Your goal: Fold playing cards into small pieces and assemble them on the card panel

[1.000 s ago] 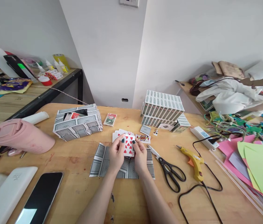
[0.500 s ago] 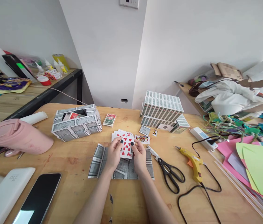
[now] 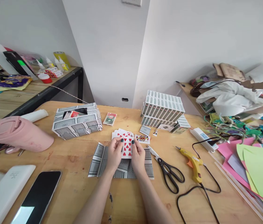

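Left hand (image 3: 114,154) and right hand (image 3: 138,155) grip opposite sides of a hearts card (image 3: 127,148), left of the scissors (image 3: 161,161). Glue gun (image 3: 195,162) lies right of the scissors.

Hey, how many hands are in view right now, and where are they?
2: the left hand grips the left side of the hearts card, and the right hand its right side. No other hand shows.

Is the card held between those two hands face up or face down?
Face up: red hearts show on the card between the left hand and right hand.
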The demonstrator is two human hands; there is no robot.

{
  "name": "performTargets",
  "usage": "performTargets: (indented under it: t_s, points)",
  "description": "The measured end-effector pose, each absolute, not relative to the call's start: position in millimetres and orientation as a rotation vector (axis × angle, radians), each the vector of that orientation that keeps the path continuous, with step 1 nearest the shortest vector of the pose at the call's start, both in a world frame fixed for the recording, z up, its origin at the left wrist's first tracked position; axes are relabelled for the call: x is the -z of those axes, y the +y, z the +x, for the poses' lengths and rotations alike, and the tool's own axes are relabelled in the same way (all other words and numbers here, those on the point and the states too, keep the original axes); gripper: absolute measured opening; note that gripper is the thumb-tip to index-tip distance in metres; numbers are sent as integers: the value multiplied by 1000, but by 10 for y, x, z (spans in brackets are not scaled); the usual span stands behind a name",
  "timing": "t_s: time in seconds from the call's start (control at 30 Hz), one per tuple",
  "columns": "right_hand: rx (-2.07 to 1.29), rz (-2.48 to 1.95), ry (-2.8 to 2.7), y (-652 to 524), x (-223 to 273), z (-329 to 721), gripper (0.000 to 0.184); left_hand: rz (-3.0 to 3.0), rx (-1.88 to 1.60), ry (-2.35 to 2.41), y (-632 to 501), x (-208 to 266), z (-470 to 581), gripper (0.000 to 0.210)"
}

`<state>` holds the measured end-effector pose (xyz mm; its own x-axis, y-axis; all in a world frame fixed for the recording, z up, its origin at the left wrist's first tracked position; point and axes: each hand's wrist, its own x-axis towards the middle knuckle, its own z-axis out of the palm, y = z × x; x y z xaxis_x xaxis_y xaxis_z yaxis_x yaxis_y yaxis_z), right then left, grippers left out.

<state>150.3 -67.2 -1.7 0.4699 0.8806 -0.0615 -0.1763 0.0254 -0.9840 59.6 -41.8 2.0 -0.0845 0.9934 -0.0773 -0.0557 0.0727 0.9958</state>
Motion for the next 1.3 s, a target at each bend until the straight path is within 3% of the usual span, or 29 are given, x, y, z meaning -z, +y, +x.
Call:
performTargets:
  t_s: [0.4,0.93,1.3]
  points:
    - [-1002,-1263,-697,-679,22,1525,44,1222,-1260,1304,-449,-80,588,25]
    - [-1099,-1129,-556,-689,31,1536,18,1168,-1214,1141,-457,-80,613,11]
    - [-1122,-1141,-632,-705,-60,1541,18,1220,-1145,1147,-406,-114,519,19]
